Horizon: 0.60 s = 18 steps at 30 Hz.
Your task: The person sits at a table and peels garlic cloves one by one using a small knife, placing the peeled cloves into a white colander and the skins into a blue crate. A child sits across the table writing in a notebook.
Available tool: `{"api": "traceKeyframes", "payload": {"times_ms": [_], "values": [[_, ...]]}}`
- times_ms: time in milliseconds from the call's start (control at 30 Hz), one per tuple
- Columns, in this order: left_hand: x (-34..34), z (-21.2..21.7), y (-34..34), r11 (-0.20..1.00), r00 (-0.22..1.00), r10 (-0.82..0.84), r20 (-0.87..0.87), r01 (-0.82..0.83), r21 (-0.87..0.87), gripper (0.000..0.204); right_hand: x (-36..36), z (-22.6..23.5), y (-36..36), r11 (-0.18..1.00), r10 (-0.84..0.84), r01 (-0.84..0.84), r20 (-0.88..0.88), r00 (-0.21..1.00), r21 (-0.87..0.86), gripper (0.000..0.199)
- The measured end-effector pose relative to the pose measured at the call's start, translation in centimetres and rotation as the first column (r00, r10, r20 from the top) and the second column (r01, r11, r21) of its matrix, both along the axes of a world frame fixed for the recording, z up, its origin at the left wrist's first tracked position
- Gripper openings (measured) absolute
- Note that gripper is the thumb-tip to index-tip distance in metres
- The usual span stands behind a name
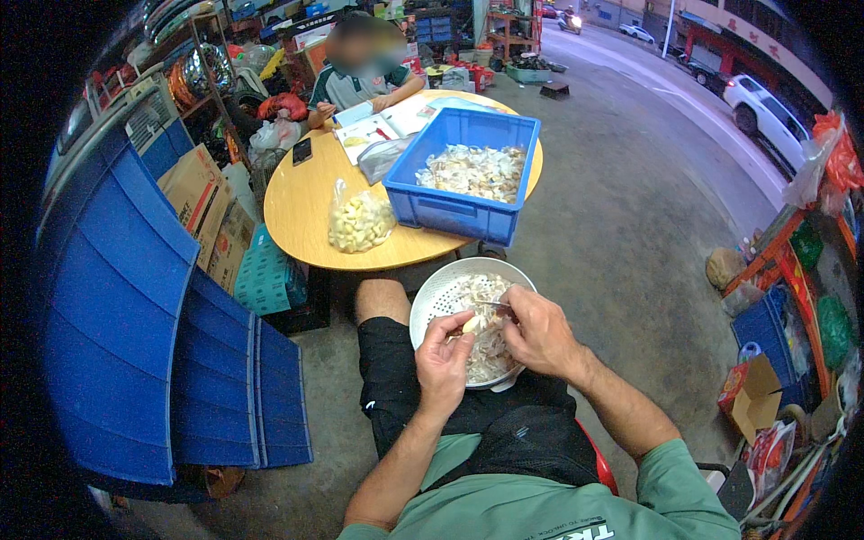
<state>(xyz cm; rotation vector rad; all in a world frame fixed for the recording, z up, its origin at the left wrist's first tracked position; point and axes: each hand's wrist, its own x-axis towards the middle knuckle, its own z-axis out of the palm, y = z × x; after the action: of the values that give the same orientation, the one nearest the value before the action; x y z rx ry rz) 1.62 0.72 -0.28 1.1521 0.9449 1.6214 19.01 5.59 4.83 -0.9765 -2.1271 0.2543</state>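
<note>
A white colander (pixel 435 301) rests on my lap, with papery garlic skins (pixel 490 360) inside. Over it, my left hand (pixel 443 362) pinches a pale yellow garlic clove (pixel 470 324) between thumb and fingertips. My right hand (pixel 542 331) is closed around a small knife (pixel 490 303); its thin metal blade points left, just above the clove, and the handle is hidden in my fist. On the round table ahead, a clear plastic bag (pixel 360 220) holds many peeled cloves. Beside it, a blue crate (pixel 459 211) contains unpeeled garlic and loose skins.
The round wooden table (pixel 297 211) carries a phone (pixel 302 151), open books (pixel 369 129) and a grey pouch (pixel 382 160). Another person sits at its far side. Blue panels (pixel 117 297) stand at my left; a cluttered rack (pixel 801 297) is at my right. Beyond lies a street.
</note>
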Motion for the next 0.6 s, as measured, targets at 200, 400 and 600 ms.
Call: {"api": "traceKeyframes", "payload": {"times_ms": [200,400,600], "values": [[0.31,0.40,0.08,0.995,0.999,0.027,-0.046,-0.022,0.097,0.030,-0.72,0.66,-0.61,0.987,0.149,-0.147,0.029,0.988,-0.068,0.020],[-0.04,0.01,0.03,0.996,0.990,-0.083,0.116,0.084,0.002,0.029,-0.39,0.38,-0.34,0.993,0.120,-0.118,0.120,0.986,-0.024,0.027],[-0.30,0.20,-0.12,0.994,0.992,-0.110,0.064,0.108,0.029,0.025,0.18,1.02,-0.06,0.986,0.156,-0.165,0.191,0.969,0.031,0.029]]}}
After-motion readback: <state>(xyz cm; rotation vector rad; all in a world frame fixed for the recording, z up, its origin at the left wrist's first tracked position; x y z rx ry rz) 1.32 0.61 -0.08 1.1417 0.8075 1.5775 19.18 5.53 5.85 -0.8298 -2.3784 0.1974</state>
